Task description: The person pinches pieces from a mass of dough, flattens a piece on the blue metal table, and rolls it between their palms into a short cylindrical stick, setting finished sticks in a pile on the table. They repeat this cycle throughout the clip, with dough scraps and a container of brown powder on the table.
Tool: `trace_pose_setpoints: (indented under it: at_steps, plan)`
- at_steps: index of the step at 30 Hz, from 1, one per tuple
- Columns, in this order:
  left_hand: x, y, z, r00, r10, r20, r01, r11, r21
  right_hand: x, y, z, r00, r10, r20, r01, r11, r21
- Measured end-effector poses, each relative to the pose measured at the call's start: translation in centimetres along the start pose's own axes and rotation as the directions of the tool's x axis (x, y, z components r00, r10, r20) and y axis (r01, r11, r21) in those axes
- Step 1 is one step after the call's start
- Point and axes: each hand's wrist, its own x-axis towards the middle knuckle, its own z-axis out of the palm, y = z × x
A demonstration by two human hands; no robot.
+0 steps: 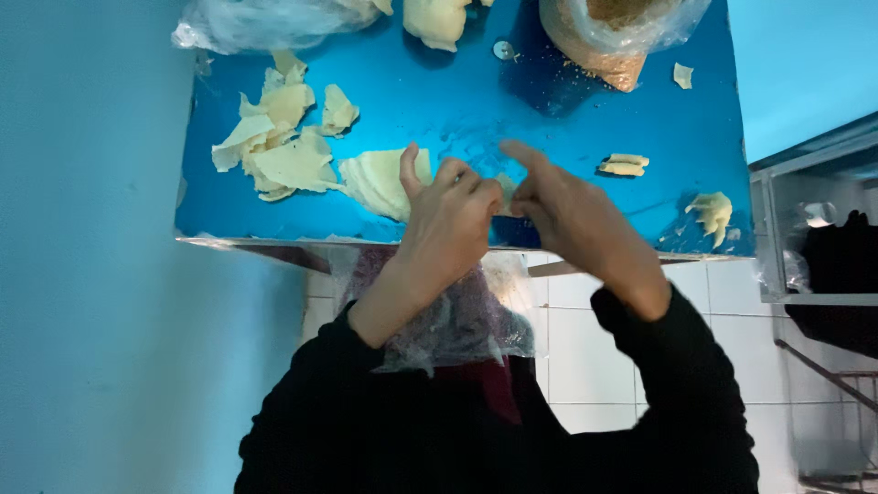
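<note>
A: Item one, work surface?
B: Blue table [457, 101], near edge running just under both wrists; blue wall along its left side, a metal shelf unit [809, 229] off its right end. Open blue between the hands and the bag of brown filling [608, 41] at the far edge.

A: Hands?
B: Left hand [448, 224] and right hand [572, 210] meet at the near edge, fingertips together, pinching a small pale dough piece [506, 190]. Both closed on it; only a sliver shows between the fingers.

A: Appearance of that piece?
B: Pale yellow, thin, mostly hidden. Shape cannot be told.

A: Nearby stock?
B: Stack of dough sheets [377, 181] touching the left thumb side. Loose torn sheets [279, 146] farther left. Two folded pieces [624, 165] to the right, one more [713, 212] near the right corner, well apart. Clear plastic bag [265, 20] at the far left corner; a clear plastic apron [457, 320] hangs below the table edge.
</note>
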Motion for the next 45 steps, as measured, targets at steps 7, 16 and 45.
trace_pose_setpoints:
  at_steps: [7,16,45]
  plan:
    - [-0.6,0.6,-0.4,0.997,0.077,-0.019,-0.072,0.975,0.209,-0.3,0.8,1.1,0.992,-0.087,-0.095,0.095,0.992,0.080]
    - [-0.3,-0.7,0.6,0.982,0.188,0.026,-0.185,0.917,0.352,-2.5,1.4,3.5,0.943,-0.230,-0.241,0.172,0.956,-0.239]
    - [0.3,-1.1,-0.4,0.972,0.207,0.108,-0.231,0.915,0.331,-1.3,1.3,2.1,0.975,-0.149,-0.167,0.147,0.989,-0.029]
